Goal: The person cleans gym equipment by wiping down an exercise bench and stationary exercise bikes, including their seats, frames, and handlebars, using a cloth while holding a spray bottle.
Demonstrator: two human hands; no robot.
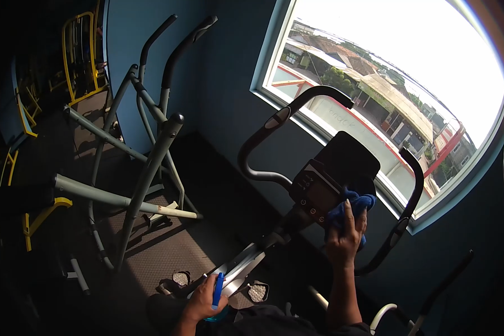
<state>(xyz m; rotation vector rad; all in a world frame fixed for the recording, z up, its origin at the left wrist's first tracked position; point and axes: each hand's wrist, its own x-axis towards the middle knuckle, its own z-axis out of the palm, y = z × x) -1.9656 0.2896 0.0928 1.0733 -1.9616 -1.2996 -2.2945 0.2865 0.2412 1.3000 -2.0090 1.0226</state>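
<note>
Over by the window (395, 106), the right hand (345, 242) is holding a bunched blue cloth (365, 200) against the exercise machine's panel (321, 196) while the left hand (203, 302) is gripping a spray bottle (218, 288).

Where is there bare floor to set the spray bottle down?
The sunlit floor between the grey frame and the left hand looks bare. Crowded: the console between the handlebars, where the right hand holds the blue cloth.
</note>
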